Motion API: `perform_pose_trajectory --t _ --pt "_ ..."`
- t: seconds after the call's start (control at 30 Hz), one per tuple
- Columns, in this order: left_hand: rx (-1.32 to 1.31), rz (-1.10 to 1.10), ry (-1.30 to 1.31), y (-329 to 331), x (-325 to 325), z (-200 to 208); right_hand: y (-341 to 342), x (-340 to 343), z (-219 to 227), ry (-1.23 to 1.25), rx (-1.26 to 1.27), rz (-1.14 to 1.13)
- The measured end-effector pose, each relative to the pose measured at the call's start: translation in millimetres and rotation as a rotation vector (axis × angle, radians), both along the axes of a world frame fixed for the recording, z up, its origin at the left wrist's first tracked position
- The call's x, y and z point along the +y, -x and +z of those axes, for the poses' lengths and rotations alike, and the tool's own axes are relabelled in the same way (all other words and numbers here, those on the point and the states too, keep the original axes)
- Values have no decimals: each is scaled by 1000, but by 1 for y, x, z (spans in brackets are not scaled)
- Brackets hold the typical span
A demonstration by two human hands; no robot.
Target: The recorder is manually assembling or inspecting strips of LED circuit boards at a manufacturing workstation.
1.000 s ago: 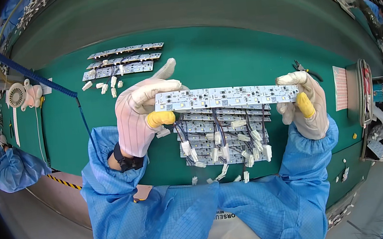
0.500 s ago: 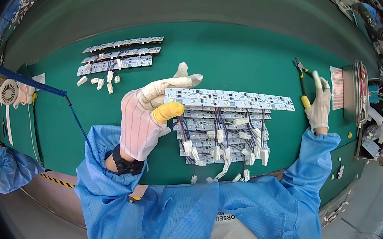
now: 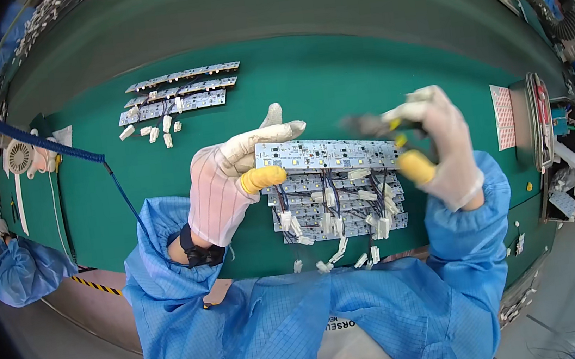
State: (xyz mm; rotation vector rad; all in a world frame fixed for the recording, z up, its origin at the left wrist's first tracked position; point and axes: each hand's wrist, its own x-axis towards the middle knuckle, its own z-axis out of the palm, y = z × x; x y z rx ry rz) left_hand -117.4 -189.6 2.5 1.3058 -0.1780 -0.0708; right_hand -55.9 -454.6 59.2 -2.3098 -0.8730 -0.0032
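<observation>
My left hand, gloved with a yellow cot on the thumb, grips the left end of a long white LED circuit board. This strip lies tilted above a stack of similar boards, whose dark wires end in white plug connectors. Just past the strip's right end, my gloved right hand is closed around black-and-yellow pliers. Their jaws are smeared by motion and point left, above the board's far edge. A yellow cot covers the right thumb too.
At the far left of the green mat lie several more wired LED boards. A blue coiled cord hangs at the left near a small white fan. At the right are a printed sheet and a metal tray.
My right hand has picked the pliers up off the mat and swung left with them toward the board. The left hand keeps its hold on the strip.
</observation>
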Motion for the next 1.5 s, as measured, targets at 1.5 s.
perform_pose_trajectory --t 1.5 --pt "68 42 43 2 1 7 -26 5 -16 164 -136 -257"
